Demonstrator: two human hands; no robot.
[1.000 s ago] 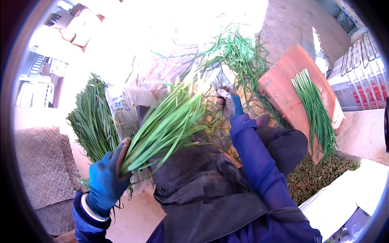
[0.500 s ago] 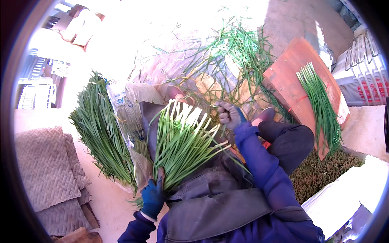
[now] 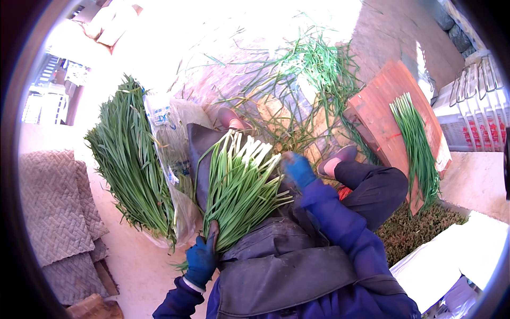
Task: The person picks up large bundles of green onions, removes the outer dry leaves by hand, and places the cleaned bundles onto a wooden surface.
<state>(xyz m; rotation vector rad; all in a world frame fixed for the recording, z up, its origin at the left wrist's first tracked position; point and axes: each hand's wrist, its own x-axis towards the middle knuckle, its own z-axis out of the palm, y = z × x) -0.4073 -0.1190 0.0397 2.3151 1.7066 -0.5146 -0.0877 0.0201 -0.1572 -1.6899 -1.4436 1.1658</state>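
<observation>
Stalks [image 3: 239,196] run lengthwise from left hand [image 3: 202,261], white ends [image 3: 257,151] pointing forward

At seven o'clock, the gloved left hand [image 3: 201,260] grips the leafy end of a green bunch [image 3: 244,196], whose pale ends point between twelve and one. Near the centre, toward three, the blurred right hand [image 3: 299,170] is beside it; contact is unclear. A larger sheaf [image 3: 127,154] lies at nine, loose leaves [image 3: 319,66] at one, a wooden board [image 3: 374,106] with a smaller sheaf [image 3: 417,138] at two.
</observation>
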